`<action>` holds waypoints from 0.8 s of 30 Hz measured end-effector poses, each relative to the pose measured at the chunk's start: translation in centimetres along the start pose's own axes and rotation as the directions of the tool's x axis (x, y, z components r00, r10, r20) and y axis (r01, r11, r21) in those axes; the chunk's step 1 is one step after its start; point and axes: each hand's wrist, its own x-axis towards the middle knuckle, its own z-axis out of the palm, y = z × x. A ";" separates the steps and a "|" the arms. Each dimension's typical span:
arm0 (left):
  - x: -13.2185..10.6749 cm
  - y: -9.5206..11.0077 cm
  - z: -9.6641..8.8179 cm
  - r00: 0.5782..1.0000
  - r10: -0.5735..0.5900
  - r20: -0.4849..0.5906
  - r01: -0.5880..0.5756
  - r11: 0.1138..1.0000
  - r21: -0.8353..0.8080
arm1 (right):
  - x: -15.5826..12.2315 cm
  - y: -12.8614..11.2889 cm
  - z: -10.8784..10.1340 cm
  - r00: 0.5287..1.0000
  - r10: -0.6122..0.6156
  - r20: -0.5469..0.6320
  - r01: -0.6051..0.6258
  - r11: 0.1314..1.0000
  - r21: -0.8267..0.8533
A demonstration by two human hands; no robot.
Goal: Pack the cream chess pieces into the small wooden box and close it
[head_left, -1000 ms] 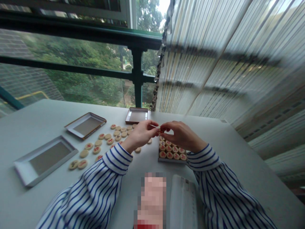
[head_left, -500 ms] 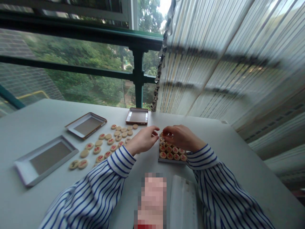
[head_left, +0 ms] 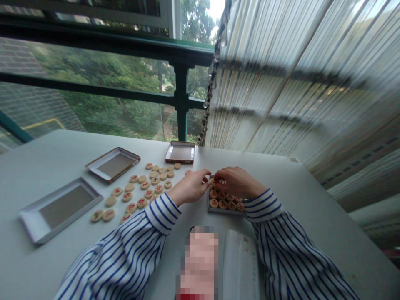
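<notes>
Xiangqi pcs point(head_left: 223, 204) stand in rows in the shallow box point(head_left: 225, 211), w/ loose pcs point(head_left: 149, 193) on the desk point(head_left: 312, 187) to its L. We note the R hand point(head_left: 233, 182) over the box's far part, fingers curled down; can't tell if it grips a pc. L hand point(head_left: 192, 186) is just beside the box, approx. half open; we see nothing in its fingers.
</notes>
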 end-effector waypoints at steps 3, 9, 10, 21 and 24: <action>0.0 -0.1 0.1 1.000 -0.012 0.004 0.012 1.000 0.027 | 0.1 -0.2 0.1 0.999 0.002 0.036 -0.002 1.000 -0.018; 0.0 0.1 0.2 0.999 0.001 0.034 -0.004 0.995 0.104 | 0.1 -0.4 -0.1 0.991 0.025 0.133 -0.017 0.998 -0.058; 0.0 0.1 0.2 0.999 -0.002 0.034 -0.001 0.994 0.112 | 0.1 -0.4 -0.1 0.990 0.026 0.141 -0.018 0.998 -0.058; -0.1 0.1 0.1 0.999 -0.002 0.043 -0.004 0.992 0.129 | 0.1 -0.2 -0.1 0.987 0.022 0.161 -0.016 0.999 -0.034; 0.0 0.0 0.1 0.999 -0.004 0.041 -0.001 0.990 0.138 | 0.1 0.0 0.0 0.989 0.009 0.146 -0.006 1.000 -0.022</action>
